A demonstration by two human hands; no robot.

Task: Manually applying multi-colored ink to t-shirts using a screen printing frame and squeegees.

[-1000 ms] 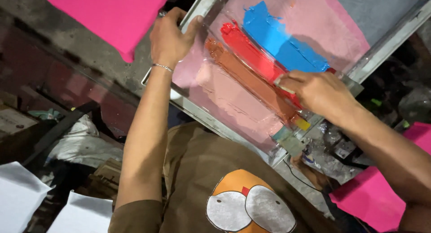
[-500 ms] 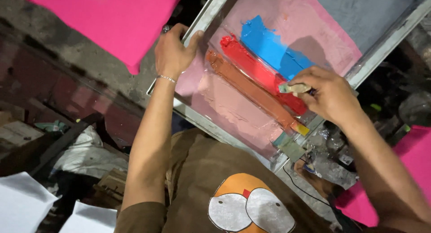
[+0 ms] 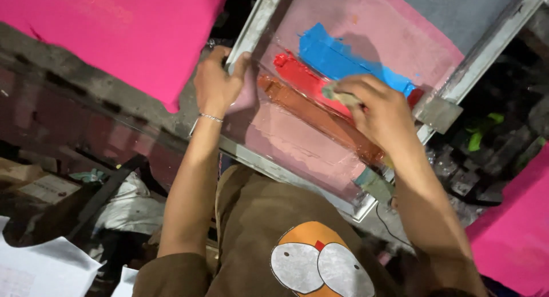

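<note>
A metal-framed printing screen (image 3: 260,31) with pink mesh lies in front of me, carrying bands of blue ink (image 3: 331,54), red ink (image 3: 294,71) and orange-brown ink (image 3: 309,111). My left hand (image 3: 217,82) grips the frame's left edge, a thin bracelet on its wrist. My right hand (image 3: 377,108) rests on the mesh over the ink bands, fingers closed on a small greyish scraper (image 3: 334,94), mostly hidden by the fingers.
A bright pink fabric sheet (image 3: 126,34) lies at upper left, another pink sheet (image 3: 514,228) at lower right. White papers (image 3: 40,268) sit at lower left. Dark clutter with a green item (image 3: 480,134) fills the right side. My brown shirt with a cartoon print is below.
My right hand has slid left along the ink bands toward the blue and red ink. The left hand keeps its grip on the frame edge. The view has shifted.
</note>
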